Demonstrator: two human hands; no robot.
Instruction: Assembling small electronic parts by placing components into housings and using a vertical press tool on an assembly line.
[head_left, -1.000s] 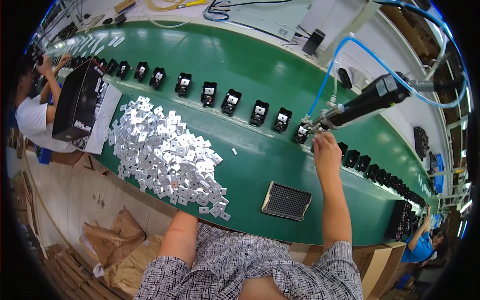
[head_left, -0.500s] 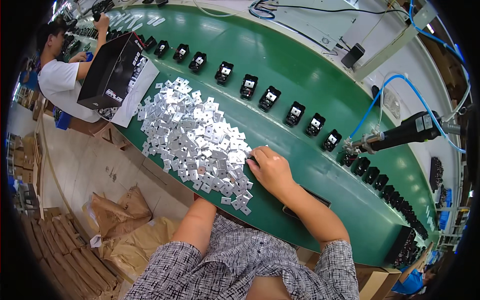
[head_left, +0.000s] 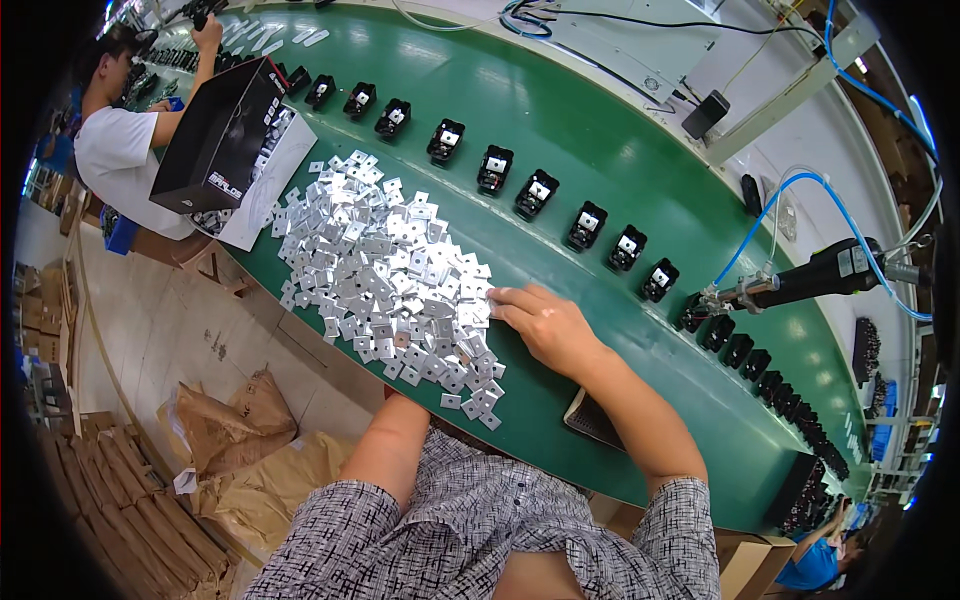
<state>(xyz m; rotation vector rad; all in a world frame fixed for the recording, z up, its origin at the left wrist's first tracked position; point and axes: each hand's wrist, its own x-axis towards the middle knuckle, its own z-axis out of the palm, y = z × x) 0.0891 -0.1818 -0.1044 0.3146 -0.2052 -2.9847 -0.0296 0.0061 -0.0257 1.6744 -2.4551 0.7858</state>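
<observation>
- Your right hand [head_left: 548, 326] is at the right edge of the pile of silver metal plates [head_left: 385, 270], palm down, fingers together and slightly bent.
- Your fingertips meet the plates at that edge; whether they have hold of one, you cannot tell from this view.
- Your left forearm [head_left: 392, 438] runs to the front edge of the green bench [head_left: 720, 440]; the hand is hidden, so its fingers' state cannot be told.
- The plates lie heaped on the bench in front of you, left of your right hand.
- Your right forearm partly covers a dark, gridded tray [head_left: 590, 416].
- Beyond the pile stands a row of black housings [head_left: 538, 192], several bearing a silver plate.
- A black power driver [head_left: 815, 278] hangs over the row at right.
- At left, a co-worker in white [head_left: 118, 150] sits behind a black box [head_left: 212, 150].
</observation>
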